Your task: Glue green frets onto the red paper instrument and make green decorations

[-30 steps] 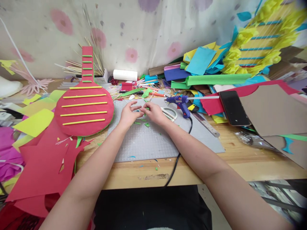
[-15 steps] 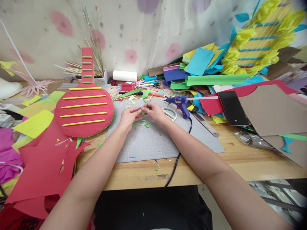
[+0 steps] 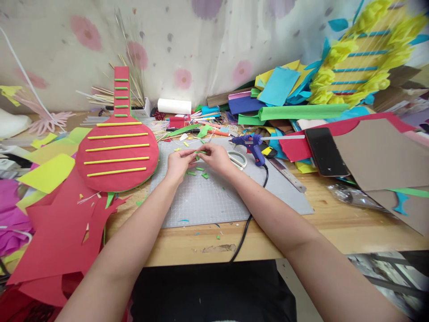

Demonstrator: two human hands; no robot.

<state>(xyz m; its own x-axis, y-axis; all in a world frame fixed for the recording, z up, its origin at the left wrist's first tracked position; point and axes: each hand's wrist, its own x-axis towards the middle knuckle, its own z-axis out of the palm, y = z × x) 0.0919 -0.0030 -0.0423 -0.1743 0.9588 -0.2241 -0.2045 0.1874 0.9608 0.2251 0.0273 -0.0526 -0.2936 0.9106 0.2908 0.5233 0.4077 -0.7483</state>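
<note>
Over the back of the grey cutting mat [image 3: 201,205], my left hand [image 3: 179,163] and my right hand [image 3: 214,156] meet at the fingertips. Both are closed in a pinch on a small strip of green paper [image 3: 201,152], partly hidden by the fingers. Below them on the mat lie several short green paper rolls [image 3: 191,173] and scraps [image 3: 205,175]. White-handled scissors [image 3: 238,159] rest just right of my right hand. Further right is a blue glue gun [image 3: 251,146] with a white glue stick in its back.
A red paper guitar [image 3: 117,154] with yellow and green strips stands left. Red paper sheets [image 3: 67,237] hang over the left edge. To the right are a metal ruler [image 3: 288,175], a phone [image 3: 326,152] and brown card [image 3: 378,152]. A black cord [image 3: 246,235] crosses the mat.
The green paper between my fingertips now looks narrower, like a rolled strip. My hands have barely shifted, and the other things stay where they were.
</note>
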